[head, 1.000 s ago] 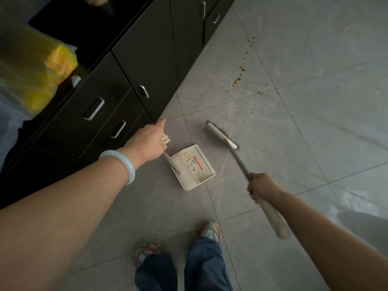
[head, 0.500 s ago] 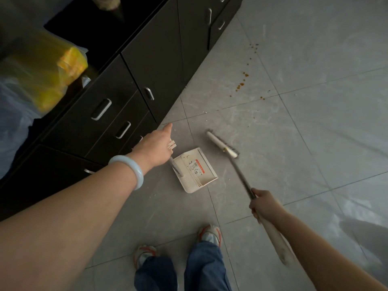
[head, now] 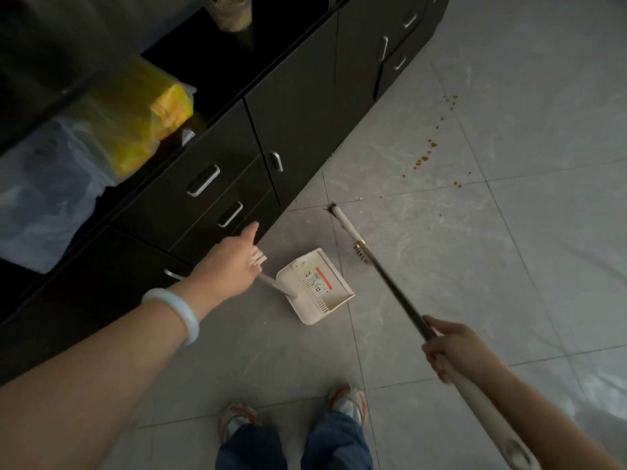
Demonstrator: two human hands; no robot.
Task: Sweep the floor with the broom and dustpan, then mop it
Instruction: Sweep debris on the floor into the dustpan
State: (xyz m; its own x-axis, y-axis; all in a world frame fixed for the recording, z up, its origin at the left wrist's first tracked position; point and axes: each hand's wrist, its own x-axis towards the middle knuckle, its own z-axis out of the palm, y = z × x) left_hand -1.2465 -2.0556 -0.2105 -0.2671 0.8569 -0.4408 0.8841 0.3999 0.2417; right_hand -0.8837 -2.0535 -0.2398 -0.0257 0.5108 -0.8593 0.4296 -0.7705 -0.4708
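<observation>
My left hand (head: 228, 266) is closed around the top of the handle of a cream dustpan (head: 319, 286), which rests on the grey tile floor (head: 475, 252) with its open mouth toward the lower right. My right hand (head: 448, 347) grips the long handle of the broom (head: 390, 279). The broom's white head (head: 346, 225) lies on the floor just beyond the dustpan, near the foot of the cabinet. Small brown crumbs and spots (head: 424, 157) are scattered on the tiles farther out.
A dark cabinet (head: 237, 157) with drawers and doors runs along the left. On its top sit a yellow plastic bag (head: 135, 117) and a clear bag (head: 44, 198). My feet (head: 291, 415) stand on the tiles below the dustpan.
The broom head has moved away from the dustpan, farther out toward the foot of the cabinet. My right hand has drawn back along the handle. The dustpan has stayed in place.
</observation>
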